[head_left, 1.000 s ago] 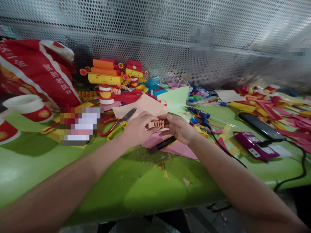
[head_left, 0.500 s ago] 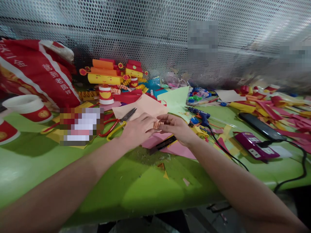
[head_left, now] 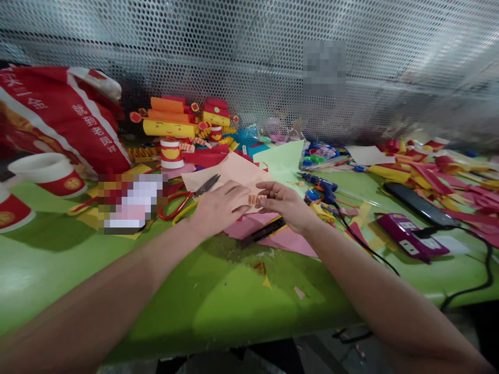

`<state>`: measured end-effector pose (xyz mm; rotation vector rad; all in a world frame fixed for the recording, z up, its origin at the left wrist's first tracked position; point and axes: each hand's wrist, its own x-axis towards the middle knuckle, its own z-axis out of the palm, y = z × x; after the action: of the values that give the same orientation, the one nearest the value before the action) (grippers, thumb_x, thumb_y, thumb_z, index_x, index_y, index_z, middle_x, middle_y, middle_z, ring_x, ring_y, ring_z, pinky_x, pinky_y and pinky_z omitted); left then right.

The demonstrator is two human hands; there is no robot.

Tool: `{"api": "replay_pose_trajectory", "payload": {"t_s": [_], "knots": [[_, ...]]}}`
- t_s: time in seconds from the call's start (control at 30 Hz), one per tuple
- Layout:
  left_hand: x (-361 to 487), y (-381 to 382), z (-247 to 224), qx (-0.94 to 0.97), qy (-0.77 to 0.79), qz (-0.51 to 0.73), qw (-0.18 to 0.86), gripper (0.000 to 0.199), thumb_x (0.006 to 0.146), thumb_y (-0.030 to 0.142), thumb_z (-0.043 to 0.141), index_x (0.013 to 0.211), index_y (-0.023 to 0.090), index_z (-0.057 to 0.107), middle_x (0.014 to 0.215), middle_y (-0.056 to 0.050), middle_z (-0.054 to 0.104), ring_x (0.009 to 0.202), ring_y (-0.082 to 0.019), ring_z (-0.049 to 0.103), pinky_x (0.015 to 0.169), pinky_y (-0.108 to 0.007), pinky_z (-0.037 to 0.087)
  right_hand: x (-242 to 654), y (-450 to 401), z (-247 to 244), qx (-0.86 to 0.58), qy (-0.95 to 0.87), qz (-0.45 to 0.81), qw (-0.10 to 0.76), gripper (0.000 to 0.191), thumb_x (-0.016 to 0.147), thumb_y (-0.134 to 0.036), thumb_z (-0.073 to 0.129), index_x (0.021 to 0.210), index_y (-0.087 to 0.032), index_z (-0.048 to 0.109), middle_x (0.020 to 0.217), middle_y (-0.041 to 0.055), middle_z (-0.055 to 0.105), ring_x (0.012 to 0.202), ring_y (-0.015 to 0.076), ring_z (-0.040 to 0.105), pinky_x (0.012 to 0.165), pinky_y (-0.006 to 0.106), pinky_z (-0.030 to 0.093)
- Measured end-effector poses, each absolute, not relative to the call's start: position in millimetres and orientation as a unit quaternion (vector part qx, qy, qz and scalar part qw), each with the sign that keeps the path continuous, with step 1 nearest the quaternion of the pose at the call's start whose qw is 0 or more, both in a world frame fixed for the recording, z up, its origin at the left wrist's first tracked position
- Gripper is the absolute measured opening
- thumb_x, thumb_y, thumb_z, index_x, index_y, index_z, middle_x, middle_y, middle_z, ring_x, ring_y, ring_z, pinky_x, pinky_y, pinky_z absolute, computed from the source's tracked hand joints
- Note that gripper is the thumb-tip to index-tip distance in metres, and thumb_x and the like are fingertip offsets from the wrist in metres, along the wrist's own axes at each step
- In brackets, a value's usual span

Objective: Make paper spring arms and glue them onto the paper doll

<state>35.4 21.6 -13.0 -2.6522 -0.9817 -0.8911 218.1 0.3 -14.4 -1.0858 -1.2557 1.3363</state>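
A small pleated strip of peach paper (head_left: 257, 199) stretches between my two hands above the table. At its left end, the fingers of my left hand (head_left: 218, 206) are closed on it, palm down. The thumb and fingers of my right hand (head_left: 286, 206) pinch the other end. Beneath and behind the hands lie a peach sheet (head_left: 237, 169) and a pink sheet (head_left: 290, 242). A black utility knife (head_left: 267, 230) rests on the pink paper just below my hands. Red-handled scissors (head_left: 176, 205) lie open beside my left hand, and yellow handles (head_left: 185, 212) show partly behind it.
A blue glue gun (head_left: 322, 187) with a cord lies to the right, near a purple power strip (head_left: 413, 238) and a black phone-like object (head_left: 419, 204). Paper cups (head_left: 50, 176) stand left. Paper-cup figures (head_left: 171, 155) and a red bag (head_left: 74, 117) line the back.
The view has shifted slightly. Both hands keep hold of the pleated strip, with only small finger movements; a little more of it shows between them.
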Motion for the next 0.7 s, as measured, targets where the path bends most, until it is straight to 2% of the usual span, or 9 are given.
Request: {"api": "replay_pose_trajectory", "payload": {"t_s": [0.1, 0.17, 0.3, 0.4, 0.53, 0.6, 0.7], "knots": [[36.3, 20.4, -12.8, -0.89, -0.336, -0.298, 0.086, 0.044, 0.077, 0.033, 0.062, 0.118, 0.019, 0.051, 0.111, -0.007, 0.061, 0.104, -0.02, 0.057, 0.078, -0.028, 0.049, 215.7, -0.6, -14.7, -0.444, -0.518, 0.544, 0.488, 0.043, 0.058, -0.021, 0.071, 0.097, -0.018, 0.053, 0.073, -0.003, 0.058, 0.065, 0.009, 0.057, 0.063, 0.026, 0.047], [37.2, 19.5, -13.2, -0.892, -0.327, -0.298, 0.093, 0.049, 0.079, 0.038, 0.06, 0.122, 0.019, 0.048, 0.114, -0.009, 0.059, 0.107, -0.021, 0.055, 0.078, -0.029, 0.049, 214.1, -1.1, -15.4, -0.438, -0.526, 0.543, 0.487, 0.043, 0.058, -0.02, 0.071, 0.097, -0.018, 0.053, 0.074, -0.0025, 0.058, 0.067, 0.0095, 0.057, 0.064, 0.026, 0.048], [38.2, 18.8, -15.5, -0.901, -0.301, -0.296, 0.101, 0.035, 0.082, 0.037, 0.056, 0.113, 0.02, 0.055, 0.108, -0.007, 0.062, 0.1, -0.019, 0.059, 0.069, -0.026, 0.05, 211.7, -2.4, -17.5, -0.415, -0.547, 0.543, 0.483, 0.041, 0.06, -0.02, 0.07, 0.097, -0.019, 0.052, 0.076, -0.002, 0.059, 0.071, 0.0107, 0.058, 0.069, 0.029, 0.049], [38.1, 19.6, -17.3, -0.901, -0.278, -0.313, 0.118, 0.022, 0.083, 0.029, 0.054, 0.102, 0.021, 0.061, 0.103, -0.006, 0.064, 0.095, -0.017, 0.061, 0.071, -0.025, 0.05, 209.3, -3.7, -18.7, -0.406, -0.551, 0.548, 0.481, 0.041, 0.059, -0.019, 0.07, 0.096, -0.02, 0.052, 0.075, -0.0022, 0.061, 0.07, 0.0108, 0.059, 0.07, 0.029, 0.049], [37.2, 22.1, -18.6, -0.895, -0.26, -0.338, 0.134, 0.017, 0.084, 0.025, 0.05, 0.095, 0.019, 0.063, 0.098, -0.005, 0.065, 0.089, -0.016, 0.062, 0.073, -0.026, 0.05, 206.4, -3.8, -17.6, -0.417, -0.526, 0.55, 0.497, 0.042, 0.058, -0.023, 0.072, 0.095, -0.02, 0.053, 0.079, -0.0013, 0.061, 0.07, 0.0112, 0.059, 0.064, 0.027, 0.048], [36.5, 23.7, -19.0, -0.888, -0.259, -0.351, 0.142, 0.016, 0.083, 0.023, 0.052, 0.093, 0.018, 0.063, 0.096, -0.005, 0.066, 0.088, -0.016, 0.062, 0.073, -0.026, 0.05, 210.4, -1.5, -14.4, -0.423, -0.494, 0.52, 0.554, 0.042, 0.059, -0.029, 0.072, 0.095, -0.022, 0.053, 0.087, -0.0006, 0.06, 0.073, 0.0121, 0.058, 0.062, 0.027, 0.048], [35.7, 26.1, -19.5, -0.878, -0.259, -0.374, 0.146, 0.015, 0.079, 0.02, 0.056, 0.092, 0.018, 0.063, 0.095, -0.005, 0.066, 0.087, -0.016, 0.062, 0.077, -0.026, 0.05, 231.8, 5.8, -6.2, -0.406, -0.412, 0.398, 0.712, 0.035, 0.064, -0.042, 0.064, 0.092, -0.027, 0.051, 0.097, -0.0013, 0.056, 0.078, 0.0137, 0.058, 0.062, 0.03, 0.049]]}}
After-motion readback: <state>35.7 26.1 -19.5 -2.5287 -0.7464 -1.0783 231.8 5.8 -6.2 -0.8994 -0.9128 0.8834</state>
